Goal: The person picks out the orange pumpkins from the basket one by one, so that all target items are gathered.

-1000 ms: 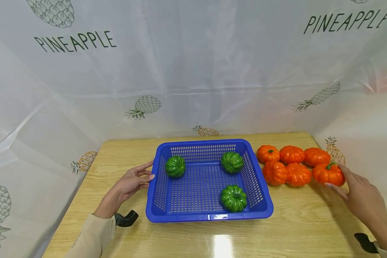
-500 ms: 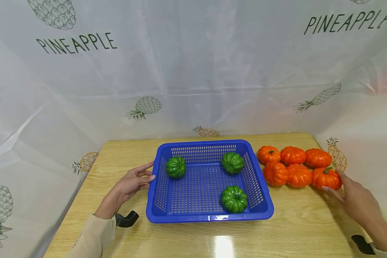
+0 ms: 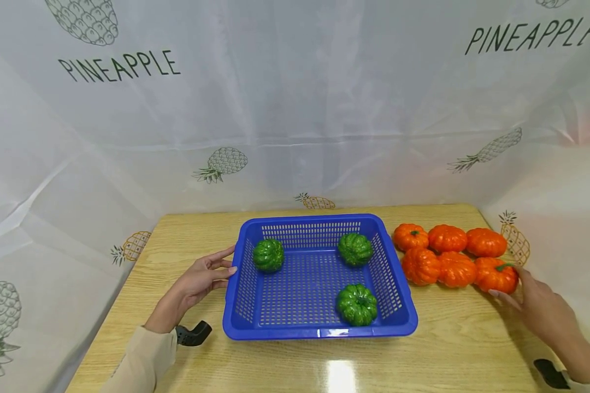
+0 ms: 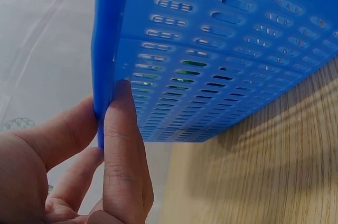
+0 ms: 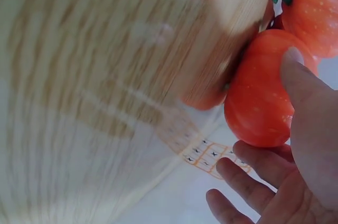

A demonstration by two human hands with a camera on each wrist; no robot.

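Note:
With thumb and fingers on either side of its left rim, my left hand [image 3: 201, 278] pinches the blue plastic basket [image 3: 319, 331]. Three green ribbed pumpkins sit inside: one at the left [image 3: 268, 255], one at the back right [image 3: 355, 249] and one at the front right [image 3: 357, 304]. At the table's right side, my right hand [image 3: 546, 305] holds an orange pumpkin [image 3: 494, 275] between thumb and fingers. The right wrist view has the thumb on this pumpkin [image 5: 261, 94] and an index fingertip against it, the other fingers spread away.
Several more orange pumpkins stand close together in two rows right of the basket, including a back-row one [image 3: 447, 238] and a front-row one [image 3: 457, 269]. A white pineapple-print sheet [image 3: 319, 164] hangs behind and beside the wooden table [image 3: 275, 365].
My right hand has moved slightly left with the orange pumpkin, which now touches its neighbour in the front row. The left hand and basket stay in place.

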